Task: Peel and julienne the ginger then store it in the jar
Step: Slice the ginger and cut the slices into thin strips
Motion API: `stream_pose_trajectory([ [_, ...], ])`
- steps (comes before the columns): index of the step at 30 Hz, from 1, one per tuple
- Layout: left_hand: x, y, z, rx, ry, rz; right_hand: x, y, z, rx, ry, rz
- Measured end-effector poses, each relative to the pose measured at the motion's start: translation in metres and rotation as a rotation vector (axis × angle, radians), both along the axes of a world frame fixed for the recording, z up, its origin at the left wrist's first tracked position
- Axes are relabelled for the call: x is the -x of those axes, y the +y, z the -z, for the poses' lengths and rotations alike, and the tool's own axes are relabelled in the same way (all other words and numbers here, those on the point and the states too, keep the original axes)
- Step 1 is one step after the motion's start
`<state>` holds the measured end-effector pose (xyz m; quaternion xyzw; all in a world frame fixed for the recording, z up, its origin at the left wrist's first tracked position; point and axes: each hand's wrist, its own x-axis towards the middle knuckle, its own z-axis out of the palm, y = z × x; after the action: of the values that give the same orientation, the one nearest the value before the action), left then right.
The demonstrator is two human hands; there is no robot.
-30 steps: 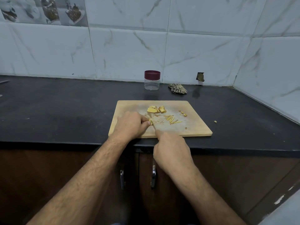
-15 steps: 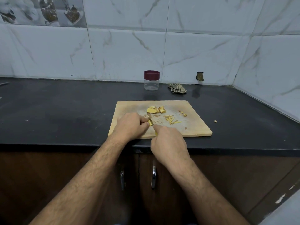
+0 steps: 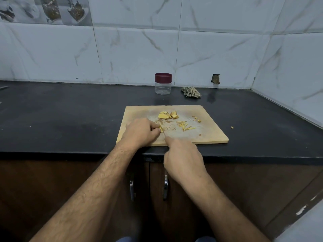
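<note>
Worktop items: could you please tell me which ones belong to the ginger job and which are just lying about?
Belong to the job:
ginger slices
julienned strips
cutting board
jar

Just lying about:
checked cloth
stray bit on the counter

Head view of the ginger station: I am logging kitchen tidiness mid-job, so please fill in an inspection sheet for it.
Surface: black stone counter carrying a pale wooden cutting board.
Job's things: yellow ginger slices and thin julienne strips on the board; clear plastic jar with maroon lid behind the board, lid on, nothing seen inside.
Clutter: checked crumpled cloth near the wall; ginger scraps on the board, one bit on the counter.
Hands: left hand pinches a ginger piece; right hand is curled, apparently round a knife, mostly hidden.
Cables: nothing seen.
Surroundings: white marble-look wall tiles; brown cabinet doors below.
</note>
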<state>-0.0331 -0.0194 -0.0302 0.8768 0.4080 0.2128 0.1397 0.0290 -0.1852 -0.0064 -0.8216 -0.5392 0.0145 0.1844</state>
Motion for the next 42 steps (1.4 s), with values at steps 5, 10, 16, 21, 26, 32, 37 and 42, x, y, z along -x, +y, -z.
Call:
stream_pose_trajectory([
  [5,0.000,0.000,-0.001,0.028,-0.037,-0.010,-0.003,-0.007,0.001,-0.029,0.031,0.010],
  [10,0.000,0.000,0.000,0.050,-0.071,-0.024,-0.004,0.001,0.001,-0.093,0.059,0.034],
  [16,0.001,0.001,0.000,0.046,-0.073,-0.009,-0.003,0.016,0.002,-0.110,0.063,0.025],
  [21,0.001,0.002,0.001,0.046,-0.066,-0.003,-0.003,0.021,0.005,-0.095,0.046,0.037],
  [26,0.000,0.002,0.002,0.040,-0.070,-0.008,-0.003,0.029,-0.002,-0.072,0.069,0.038],
  [32,-0.001,0.003,0.002,0.013,-0.067,-0.017,0.002,0.003,0.000,-0.018,0.038,0.002],
  [37,0.000,0.003,0.002,0.018,-0.076,-0.020,-0.002,-0.005,0.002,-0.039,0.068,0.028],
  [42,0.002,0.001,-0.002,0.075,-0.119,-0.031,-0.002,0.001,0.001,-0.095,0.098,0.041],
])
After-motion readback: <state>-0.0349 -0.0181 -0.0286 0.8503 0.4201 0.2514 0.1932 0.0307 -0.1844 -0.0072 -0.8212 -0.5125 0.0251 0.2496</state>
